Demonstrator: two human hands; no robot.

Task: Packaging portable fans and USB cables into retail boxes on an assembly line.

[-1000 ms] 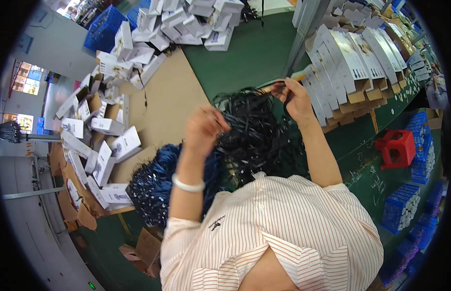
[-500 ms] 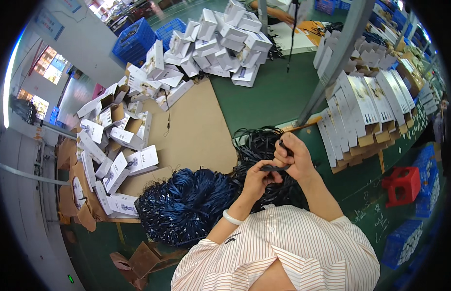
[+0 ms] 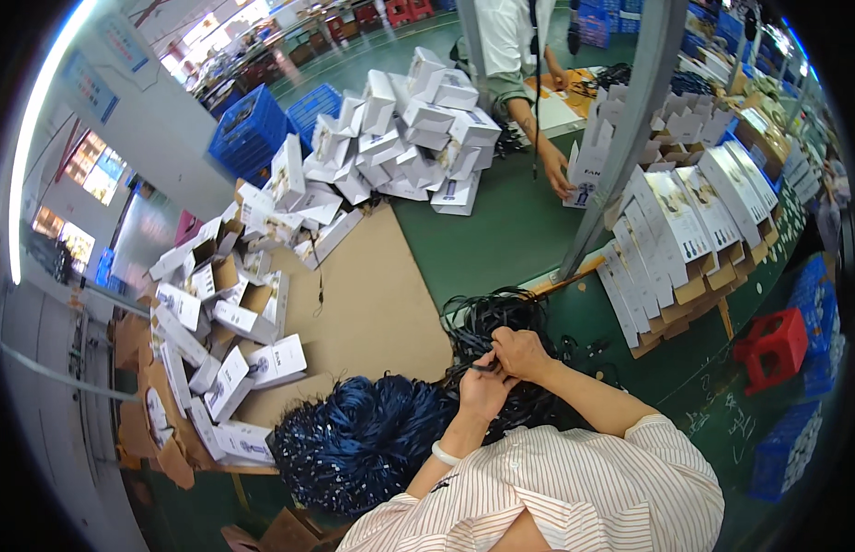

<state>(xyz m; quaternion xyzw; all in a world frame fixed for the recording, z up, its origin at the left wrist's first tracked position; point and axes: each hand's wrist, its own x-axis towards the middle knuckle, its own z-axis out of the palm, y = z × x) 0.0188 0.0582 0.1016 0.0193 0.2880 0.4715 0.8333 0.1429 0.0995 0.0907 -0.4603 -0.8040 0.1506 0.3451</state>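
Hands: left hand, right hand both pinching black cable; white boxes piled beyond.

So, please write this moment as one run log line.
left hand: on black cable | right hand: on black cable | black cable pile: beneath

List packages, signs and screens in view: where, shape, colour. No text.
Heap of white cartons: far table, small, boxy.
Loose white cartons: left edge, some open, brown inside.
Flat white sleeves: right, standing in a row, dark print.
Blue wall signs: upper left, rectangular.
No screens seen.
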